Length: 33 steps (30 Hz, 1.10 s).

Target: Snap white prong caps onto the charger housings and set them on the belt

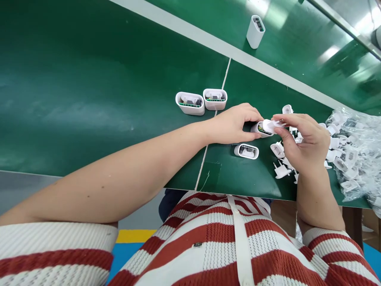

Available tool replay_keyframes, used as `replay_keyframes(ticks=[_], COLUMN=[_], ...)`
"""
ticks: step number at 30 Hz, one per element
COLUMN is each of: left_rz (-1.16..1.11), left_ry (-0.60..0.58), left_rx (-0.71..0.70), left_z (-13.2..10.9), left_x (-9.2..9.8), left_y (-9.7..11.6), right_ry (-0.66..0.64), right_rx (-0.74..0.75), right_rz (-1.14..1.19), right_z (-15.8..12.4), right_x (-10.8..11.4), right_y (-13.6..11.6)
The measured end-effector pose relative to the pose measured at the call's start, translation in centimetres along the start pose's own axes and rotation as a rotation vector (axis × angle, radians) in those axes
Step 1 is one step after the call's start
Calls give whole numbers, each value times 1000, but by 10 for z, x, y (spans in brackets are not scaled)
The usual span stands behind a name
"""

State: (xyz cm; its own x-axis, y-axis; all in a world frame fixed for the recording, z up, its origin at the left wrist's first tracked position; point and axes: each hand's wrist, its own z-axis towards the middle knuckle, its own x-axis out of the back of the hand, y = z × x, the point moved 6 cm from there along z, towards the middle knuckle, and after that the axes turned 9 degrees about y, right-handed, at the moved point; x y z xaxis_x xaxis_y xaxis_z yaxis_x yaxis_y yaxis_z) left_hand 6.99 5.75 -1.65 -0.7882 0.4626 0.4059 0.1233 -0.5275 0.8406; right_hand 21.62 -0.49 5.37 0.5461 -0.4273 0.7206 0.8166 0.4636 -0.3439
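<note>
My left hand (pixel 238 123) is closed on a white charger housing (pixel 258 129), thumb and fingers on its sides, its open end showing a circuit board. Pinched in my right hand (pixel 306 135) is a white plug cap (pixel 270 126) with metal pins, held over the housing's opening and partly covering it. I cannot tell whether the cap is seated. Just in front lies another open housing (pixel 246 151). Two more open housings, one wide (pixel 189 104) and one beside it (pixel 215 99), stand to the left with circuit boards visible inside.
Loose white plug caps (pixel 281 170) are scattered around my right hand. A clear plastic bag (pixel 357 159) with many more lies at the right. One housing (pixel 256 32) stands beyond the pale strip (pixel 193 29) on the green table (pixel 89 87).
</note>
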Motion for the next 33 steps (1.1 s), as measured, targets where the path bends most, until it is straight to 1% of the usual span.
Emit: replay_keyframes(ticks=[2, 8, 11, 15, 21, 23, 27, 33], left_rz=[6, 8, 4, -2, -22, -30, -24, -2], left_ry=[-6, 6, 9, -9, -4, 1, 11, 27], left_rx=[12, 26, 24, 21, 12, 10, 5, 4], left_z=[0, 0, 0, 0, 0, -1, -1, 0], left_x=[0, 0, 0, -1, -2, -2, -4, -6], left_y=[0, -1, -1, -1, 0, 0, 1, 2], right_ry=[-10, -29, -21, -40, -126, -131, -125, -121], right_rx=[8, 130, 161, 127, 53, 43, 68, 11], right_rz=[-7, -80, -121, -139, -214, -246, -335, -308], right_z=[0, -2, -1, 1, 9, 10, 7, 7], right_x=[-1, -6, -6, -3, -3, -4, -4, -5], right_y=[0, -6, -11, -15, -12, -13, -18, -14])
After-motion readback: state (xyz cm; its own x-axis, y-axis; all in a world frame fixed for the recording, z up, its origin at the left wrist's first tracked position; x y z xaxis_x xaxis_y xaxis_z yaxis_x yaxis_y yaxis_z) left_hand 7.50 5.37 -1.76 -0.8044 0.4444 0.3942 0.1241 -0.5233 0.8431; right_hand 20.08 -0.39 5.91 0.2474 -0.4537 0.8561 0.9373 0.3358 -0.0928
